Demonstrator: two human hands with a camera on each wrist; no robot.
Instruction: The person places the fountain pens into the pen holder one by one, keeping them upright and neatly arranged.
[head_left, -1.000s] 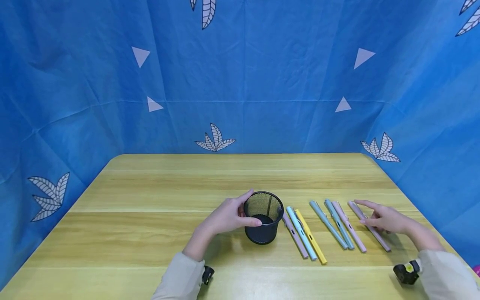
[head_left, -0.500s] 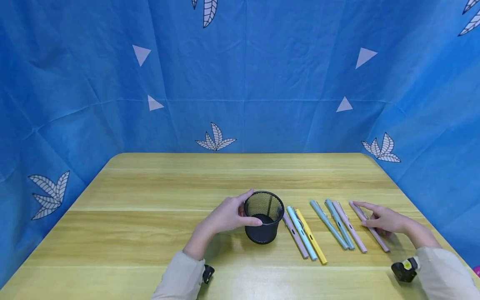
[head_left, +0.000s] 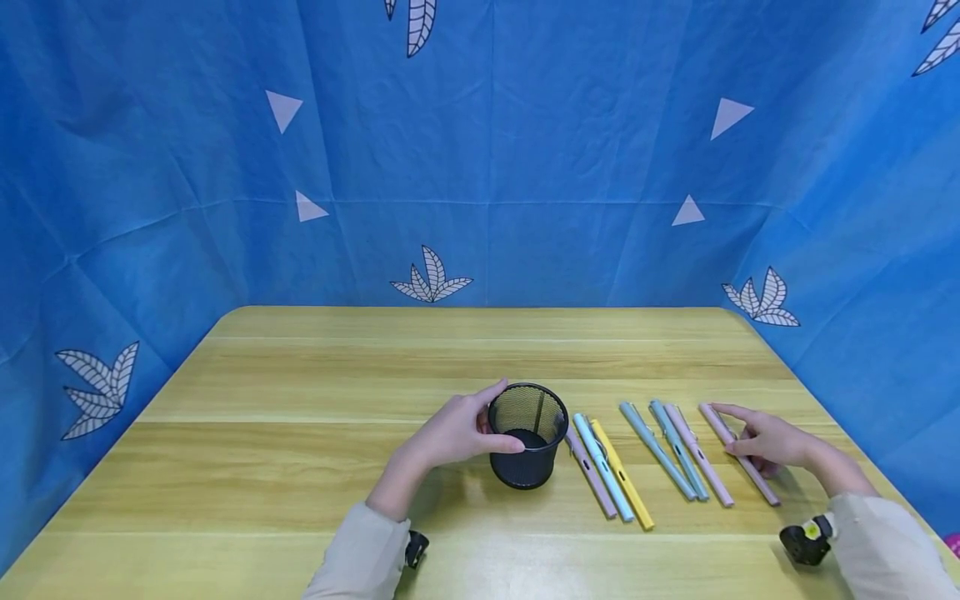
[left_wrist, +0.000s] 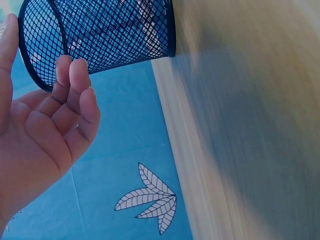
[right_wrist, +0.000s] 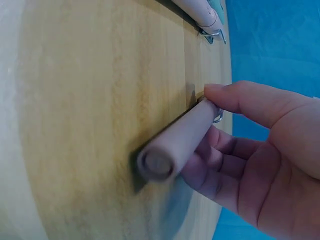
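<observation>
Holding the black mesh cup (head_left: pixel 525 472) at its rim, the left grip (head_left: pixel 453 431) has thumb and fingers clamped on the side toward it; the cup stands upright on the surface (head_left: pixel 337 367). The right grip (head_left: pixel 776 439) pinches a pinkish pen (right_wrist: pixel 177 135), which is under this hand, at or just above the surface. Left of the right grip lie a lilac pen (head_left: pixel 698 454) and two blue-green pens (head_left: pixel 657 450); farther left, between the cup and these, are yellow (head_left: pixel 622 475), light blue (head_left: pixel 602 467) and purple pens (head_left: pixel 593 479).

No txt, nos., labels or brands legible, any cam.
</observation>
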